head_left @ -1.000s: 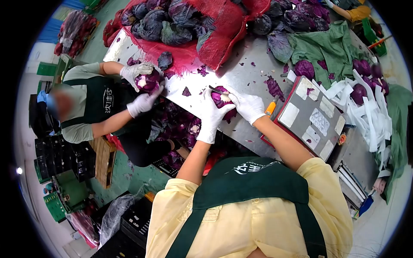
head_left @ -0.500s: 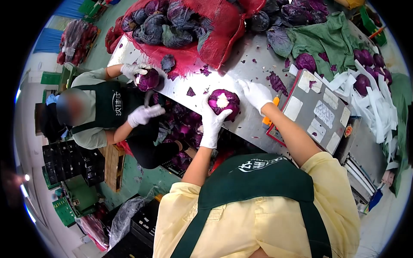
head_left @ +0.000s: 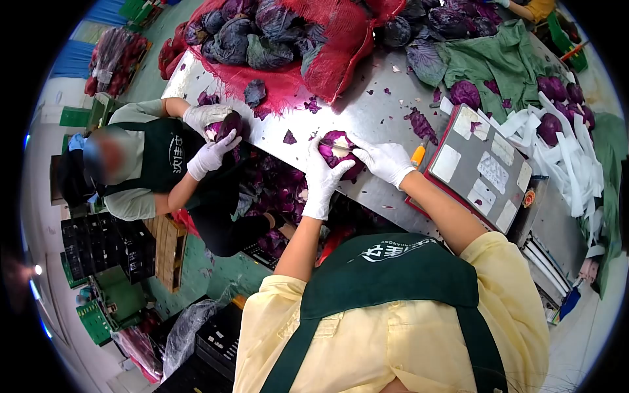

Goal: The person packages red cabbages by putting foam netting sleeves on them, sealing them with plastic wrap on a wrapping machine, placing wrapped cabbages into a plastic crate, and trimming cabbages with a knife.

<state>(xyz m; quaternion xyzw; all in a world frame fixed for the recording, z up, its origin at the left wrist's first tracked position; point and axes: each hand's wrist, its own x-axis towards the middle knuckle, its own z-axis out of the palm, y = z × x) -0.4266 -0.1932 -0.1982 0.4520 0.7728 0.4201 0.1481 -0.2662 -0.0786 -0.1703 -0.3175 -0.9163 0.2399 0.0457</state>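
A red cabbage [head_left: 354, 171] with a pale cut stem end facing up sits at the table's near edge. My left hand [head_left: 321, 180], in a white glove, grips its left side, thumb and fingers spread around it. My right hand [head_left: 383, 160], also gloved, is closed at the cabbage's right side. From its fingers a thin knife [head_left: 335, 146] lies across the pale stem; the handle is hidden in the hand. Just right of my right hand, an orange-handled tool [head_left: 418, 155] lies beside a red-edged board [head_left: 438, 196] with pale labels.
A co-worker [head_left: 154, 157] at the left holds another red cabbage [head_left: 230, 124]. Red mesh sacking [head_left: 341, 59] with several cabbages lies at the back. Leaf scraps [head_left: 420, 126] are scattered on the metal table [head_left: 386, 98]. Trimmed leaves [head_left: 278, 196] fill the space below its edge.
My right hand has moved left onto the cabbage, bringing the knife across its stem end. My left hand still grips the cabbage. The co-worker's lower hand has come up to their cabbage.
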